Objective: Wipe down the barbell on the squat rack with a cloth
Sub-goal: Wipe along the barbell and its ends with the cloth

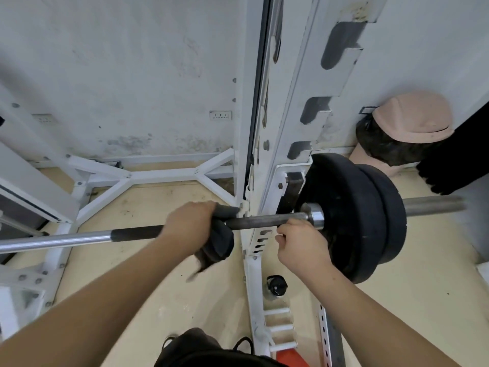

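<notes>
The barbell runs across the view on the white squat rack, chrome at the left and dark where it is knurled. Two black weight plates sit on its right sleeve. My left hand grips a dark cloth wrapped over the bar just left of the rack upright; the cloth's loose end hangs below. My right hand is curled just under the bar beside the collar, and whether it grips the bar cannot be told.
A pink lidded bin with a black liner stands in the right corner. A dark bottle stands on the floor by the rack's base. White pegs stick out low on the rack. Rack braces cross the floor at left.
</notes>
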The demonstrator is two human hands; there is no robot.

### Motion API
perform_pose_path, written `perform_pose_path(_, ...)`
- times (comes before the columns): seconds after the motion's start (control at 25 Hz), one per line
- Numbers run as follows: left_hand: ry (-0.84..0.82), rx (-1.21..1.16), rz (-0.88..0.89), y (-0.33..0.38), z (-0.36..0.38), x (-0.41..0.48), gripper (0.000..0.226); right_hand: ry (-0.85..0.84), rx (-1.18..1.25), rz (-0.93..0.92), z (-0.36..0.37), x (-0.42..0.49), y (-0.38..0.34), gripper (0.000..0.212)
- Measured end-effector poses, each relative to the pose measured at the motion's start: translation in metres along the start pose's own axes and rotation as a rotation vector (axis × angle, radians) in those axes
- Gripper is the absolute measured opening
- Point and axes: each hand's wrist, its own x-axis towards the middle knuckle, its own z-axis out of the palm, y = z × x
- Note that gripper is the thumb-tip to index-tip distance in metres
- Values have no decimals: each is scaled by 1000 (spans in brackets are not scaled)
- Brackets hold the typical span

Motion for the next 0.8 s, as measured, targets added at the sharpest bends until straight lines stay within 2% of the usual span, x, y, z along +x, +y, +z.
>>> perform_pose_path(0.08, 24, 18, -175, -13, -6, -4, 42, 16, -5, 5, 2, -1, -3, 20)
perform_pose_path(0.12, 53, -34, -163, 1, -7, -10, 41, 16, -6, 23, 1, -1, -6, 19)
perform_pose_path(0.2, 109, -176, -18, 38, 2, -25, 43, 4, -14, 63, -5, -1, -12, 17)
perform_pose_path(0.32, 147, -629, 92, 46, 11, -46, 33, 24, 7, 65, -18, 0, -28, 14)
perform_pose_path(0.4, 192, -958, -48, 12, 14, -64, 28, 19, 101, 20, -20, -1, -52, 13)
perform_pose_path(0.52, 294, -1225, -318, -54, 12, -95, 22, -96, 356, -52, -9, 1, -116, 16)
perform_pose_path(0.64, 348, -1526, -476, -115, 3, -122, 22, -202, 511, -165, 10, -7, -193, 16)
perform_pose_path(0.8, 502, -1658, -575, -201, 1, -150, 36, -307, 559, -285, 32, -11, -294, 13)
